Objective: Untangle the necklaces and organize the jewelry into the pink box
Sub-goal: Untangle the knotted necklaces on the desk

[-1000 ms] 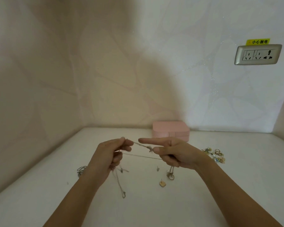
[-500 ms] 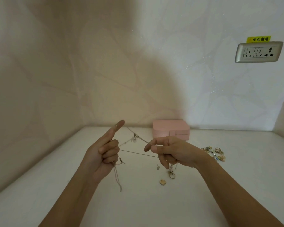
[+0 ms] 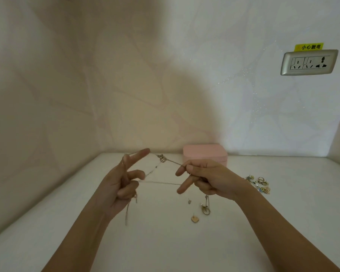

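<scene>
Since a second ago our left hand [image 3: 122, 185] has lifted its index finger out of the pinch it held, and our right hand [image 3: 210, 179] has curled the forefinger it had pointed across. The small knot of charms [image 3: 162, 158] now rides higher between them. We hold the thin, pale metal chain necklaces [image 3: 161, 183] stretched in the air above the white tabletop [image 3: 283, 222]. Our left index finger points up and to the right with one strand crossing it near the tip; the other fingers curl round the chain, whose loose ends hang below the palm. Our right thumb and forefinger pinch the upper strand, and the lower strand meets the outstretched middle finger. A ring-shaped gold pendant [image 3: 206, 210] dangles beneath that hand. The rounded pink box [image 3: 204, 153] sits closed at the back of the table against the wall, just behind our right hand. Below that hand lie a tiny stud earring [image 3: 189, 201] and a gold heart-shaped stud [image 3: 194, 219], apart from each other. A small heap of gold and blue earrings [image 3: 259, 185] lies to the right, and a silver socket plate [image 3: 308, 62] hangs on the wall under a yellow label [image 3: 309, 47].
</scene>
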